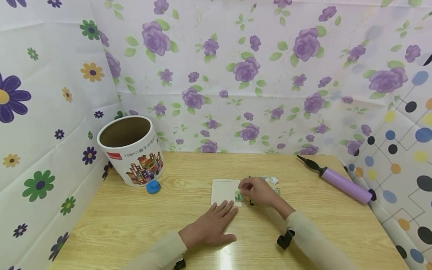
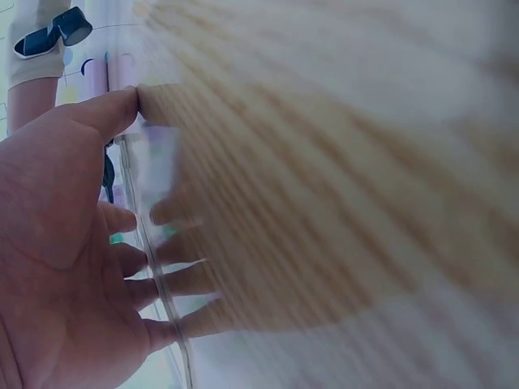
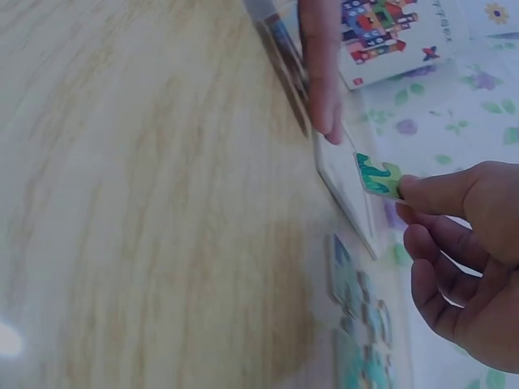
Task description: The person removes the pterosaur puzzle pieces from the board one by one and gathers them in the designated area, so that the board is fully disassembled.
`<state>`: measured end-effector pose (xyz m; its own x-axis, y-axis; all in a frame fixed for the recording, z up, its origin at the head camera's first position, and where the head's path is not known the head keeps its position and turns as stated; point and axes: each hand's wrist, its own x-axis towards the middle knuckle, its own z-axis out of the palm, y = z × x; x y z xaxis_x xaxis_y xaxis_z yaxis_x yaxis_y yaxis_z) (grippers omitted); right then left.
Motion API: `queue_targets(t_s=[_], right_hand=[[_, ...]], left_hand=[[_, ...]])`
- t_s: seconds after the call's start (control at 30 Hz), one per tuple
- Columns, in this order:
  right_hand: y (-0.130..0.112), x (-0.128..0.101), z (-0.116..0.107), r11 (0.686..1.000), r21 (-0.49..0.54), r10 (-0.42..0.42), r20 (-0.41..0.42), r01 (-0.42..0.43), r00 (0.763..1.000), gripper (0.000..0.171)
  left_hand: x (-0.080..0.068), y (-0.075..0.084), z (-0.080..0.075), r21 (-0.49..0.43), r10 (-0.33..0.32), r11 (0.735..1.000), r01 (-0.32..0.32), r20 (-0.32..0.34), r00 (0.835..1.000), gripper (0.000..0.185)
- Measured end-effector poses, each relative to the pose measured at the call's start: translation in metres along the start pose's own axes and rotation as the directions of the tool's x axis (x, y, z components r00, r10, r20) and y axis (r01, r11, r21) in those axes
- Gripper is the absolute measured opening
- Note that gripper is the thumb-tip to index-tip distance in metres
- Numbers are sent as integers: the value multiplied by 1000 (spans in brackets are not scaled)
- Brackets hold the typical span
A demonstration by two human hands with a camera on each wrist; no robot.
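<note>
A pale, shallow puzzle board (image 1: 222, 190) lies on the wooden table. Across its front edge rest the straight, spread fingertips of my left hand (image 1: 213, 227), palm down. My right hand (image 1: 259, 191) pinches a green puzzle piece (image 3: 377, 175) between thumb and forefinger, over the board's right-hand corner. In the right wrist view the piece is held tilted above the board (image 3: 342, 185). Several colourful puzzle pieces (image 1: 272, 180) lie grouped right of the board, partly hidden under my right hand. The left wrist view shows the open left palm (image 2: 73, 243) close to the table surface.
At the back left stands a large white bucket (image 1: 143, 159) with printed blocks on it. A small blue rubber duck (image 1: 153, 186) sits by its base. A purple hand pump (image 1: 345, 184) lies at the right. Patterned cloth (image 1: 216, 75) hangs behind the wooden table (image 1: 152, 221).
</note>
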<state>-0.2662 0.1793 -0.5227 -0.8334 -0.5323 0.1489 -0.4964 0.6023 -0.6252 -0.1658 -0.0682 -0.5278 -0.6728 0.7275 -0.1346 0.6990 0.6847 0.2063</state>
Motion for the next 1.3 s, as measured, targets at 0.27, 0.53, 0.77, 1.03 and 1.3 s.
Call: queue_targets(t_s=[0.27, 0.53, 0.77, 1.03, 1.3], right_hand=[[4, -19, -26, 1000, 13, 22, -32, -21, 999, 14], [16, -42, -43, 996, -17, 85, -72, -86, 994, 11], [30, -62, -54, 994, -26, 107, -97, -110, 990, 15], [46, -78, -60, 985, -33, 163, -103, -167, 981, 16], [57, -92, -61, 967, -33, 247, -114, -252, 962, 17]], left_hand=[[1, 1, -4, 41, -31, 999, 30, 27, 999, 94], [1, 0, -4, 27, -32, 999, 31, 24, 999, 94], [2, -3, 0, 39, -29, 999, 27, 27, 999, 95], [1, -3, 1, 36, -25, 999, 25, 14, 1000, 95], [1, -3, 0, 38, -18, 999, 17, 21, 1000, 94]])
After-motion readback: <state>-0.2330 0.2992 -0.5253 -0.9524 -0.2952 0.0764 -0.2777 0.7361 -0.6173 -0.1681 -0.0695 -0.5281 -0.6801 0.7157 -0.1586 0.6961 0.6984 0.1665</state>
